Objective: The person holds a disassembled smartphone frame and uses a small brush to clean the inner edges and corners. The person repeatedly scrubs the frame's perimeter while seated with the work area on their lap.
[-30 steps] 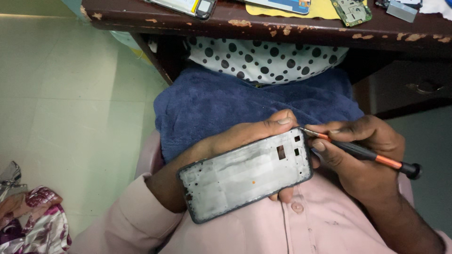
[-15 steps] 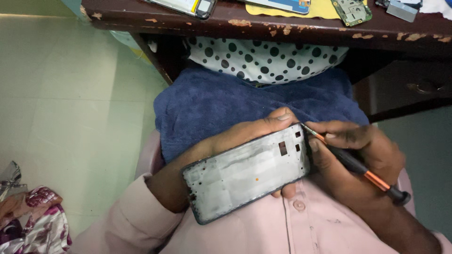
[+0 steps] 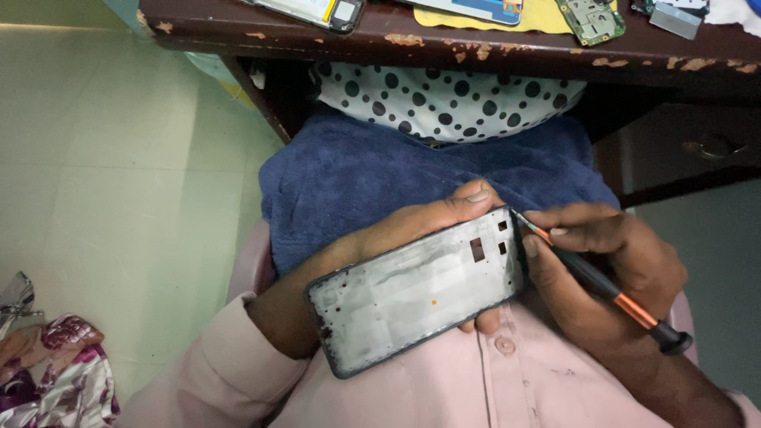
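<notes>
Floral cloth (image 3: 55, 372) heaped on the tiled floor (image 3: 119, 182) at far left, well apart from the work; best left out of mind.

Left hand (image 3: 396, 234) wrapped under and around the phone frame (image 3: 420, 289), thumb pressed on the far long edge, fingertips showing below the near edge. Frame held tilted over the lap, above the blue towel (image 3: 380, 166) and the pink shirt (image 3: 444, 380), its grey inner face up, camera cut-outs toward the right end. Worth keeping that grip firm but not squeezing: probably a thin frame, likely to flex if clamped hard. Better to brace the wrist against the lap so the frame does not rock under the tool.

Right hand (image 3: 610, 269) closed around a slim screwdriver (image 3: 594, 281), black shaft with orange bands, held like a pen. Tip set at the upper right corner of the frame, just beside the cut-outs; whether seated in a screw or a seam, cannot tell. Advisable to hold the tool steady and in line with whatever it engages, light pressure only, turning or prying in small amounts. A slip here could gouge the frame edge or jab the left thumb, which lies near the tip.

Above, a worn dark table (image 3: 444, 43) carrying loose phone parts and a green circuit board (image 3: 590, 20); spotted cloth (image 3: 444, 99) hanging beneath it.
</notes>
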